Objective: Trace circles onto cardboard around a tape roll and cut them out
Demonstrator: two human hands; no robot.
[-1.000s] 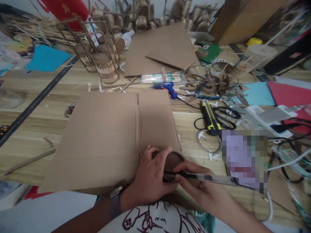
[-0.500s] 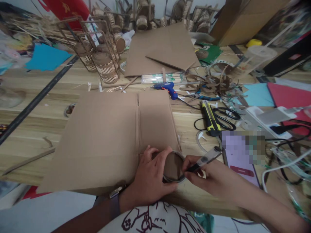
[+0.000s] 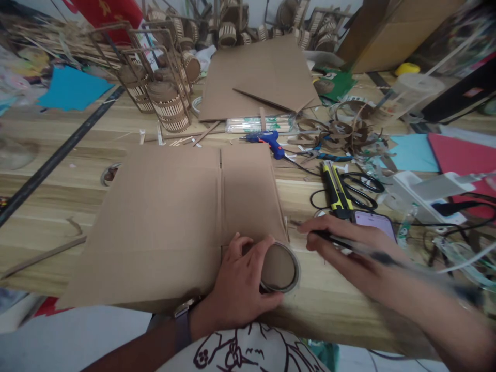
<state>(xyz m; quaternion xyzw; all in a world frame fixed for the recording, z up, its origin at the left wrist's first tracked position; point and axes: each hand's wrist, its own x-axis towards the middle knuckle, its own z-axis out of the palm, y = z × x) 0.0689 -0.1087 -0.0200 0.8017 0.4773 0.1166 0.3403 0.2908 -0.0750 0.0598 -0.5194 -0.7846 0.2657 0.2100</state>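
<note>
My left hand [image 3: 238, 281] is closed around a round roll of tape [image 3: 279, 267], pressing it down on the near corner of a large flat cardboard sheet [image 3: 170, 217]. My right hand [image 3: 344, 248] is to the right of the roll, off the cardboard, and blurred by motion. Its fingers pinch a thin dark pen [image 3: 329, 238] that points left toward the cardboard's edge. A watch is on my left wrist.
Right of the cardboard lie a yellow-black utility knife [image 3: 336, 192], black scissors [image 3: 360, 187], a phone [image 3: 375, 221] and tangled cables. A blue glue gun [image 3: 267, 140], a pack of sticks, more cardboard [image 3: 256, 77] and small wooden lantern models [image 3: 168, 103] sit farther back.
My right hand has drawn the pen away from the roll's rim, moving right and up over the table. My left hand still holds the roll in place.
</note>
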